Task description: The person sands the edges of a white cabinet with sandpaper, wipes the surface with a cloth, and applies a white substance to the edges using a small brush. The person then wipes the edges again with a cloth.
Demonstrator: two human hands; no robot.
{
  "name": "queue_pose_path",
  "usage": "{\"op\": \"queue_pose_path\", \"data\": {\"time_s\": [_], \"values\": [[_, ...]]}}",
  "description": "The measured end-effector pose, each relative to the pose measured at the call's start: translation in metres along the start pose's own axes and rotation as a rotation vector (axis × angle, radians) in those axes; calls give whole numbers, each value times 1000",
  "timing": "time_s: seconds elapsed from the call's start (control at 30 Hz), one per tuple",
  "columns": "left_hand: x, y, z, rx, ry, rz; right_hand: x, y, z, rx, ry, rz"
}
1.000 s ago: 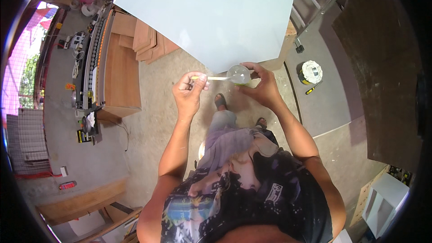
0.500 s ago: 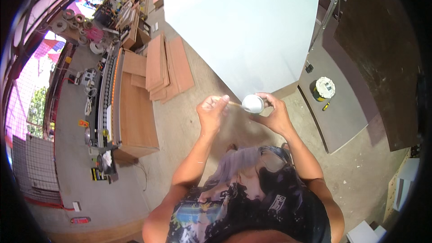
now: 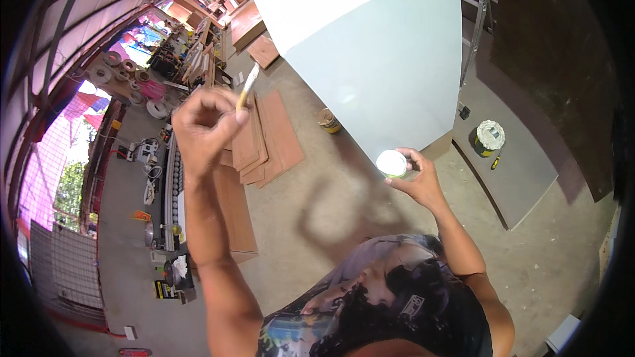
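Observation:
My left hand (image 3: 205,129) is raised at the left, its fingers pinching a thin stick-like tool (image 3: 249,87). The tool's upper end is coated white and its lower part is yellowish; whether it has bristles I cannot tell. In my right hand (image 3: 423,180) is a small round can (image 3: 391,164) with white at its top, gripped around the side by thumb and fingers. Just beyond that can stands a large pale white box-like piece (image 3: 377,79), its near corner close to the hand. The tool and the can are well apart.
Flat brown boards (image 3: 281,129) lie stacked at the left, by a wooden cabinet (image 3: 238,215). A small tin (image 3: 329,121) sits on the floor beside the white piece. At right, a paint-smeared tub (image 3: 490,135) and a yellow-black tool (image 3: 495,162) rest on a grey panel (image 3: 522,178).
My left hand has lifted away from the can, up and to the left, with the tool now pointing upward. My right hand with the can has shifted slightly right and down in view.

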State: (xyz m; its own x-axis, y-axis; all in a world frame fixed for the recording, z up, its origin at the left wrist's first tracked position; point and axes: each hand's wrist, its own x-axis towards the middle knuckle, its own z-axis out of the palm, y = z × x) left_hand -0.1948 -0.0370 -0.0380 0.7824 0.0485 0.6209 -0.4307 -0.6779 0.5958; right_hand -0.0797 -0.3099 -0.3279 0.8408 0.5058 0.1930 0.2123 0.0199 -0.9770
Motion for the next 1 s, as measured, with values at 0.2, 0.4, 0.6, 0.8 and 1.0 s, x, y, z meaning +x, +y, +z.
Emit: {"op": "queue_pose_path", "data": {"time_s": [0.2,0.4,0.6,0.8,1.0], "values": [[102,37,32,593,-257,241,-11,29,-16,44,-14,13],[156,34,53,1068,-411,535,-19,44,-27,63,-23,-1],[178,34,84,1141,-385,652,-20,50,-32,88,-3,-34],[178,32,82,1093,-412,636,-20,53,-34,73,11,-86],[178,30,78,1117,-397,723,-15,49,-33,52,0,-74]]}}
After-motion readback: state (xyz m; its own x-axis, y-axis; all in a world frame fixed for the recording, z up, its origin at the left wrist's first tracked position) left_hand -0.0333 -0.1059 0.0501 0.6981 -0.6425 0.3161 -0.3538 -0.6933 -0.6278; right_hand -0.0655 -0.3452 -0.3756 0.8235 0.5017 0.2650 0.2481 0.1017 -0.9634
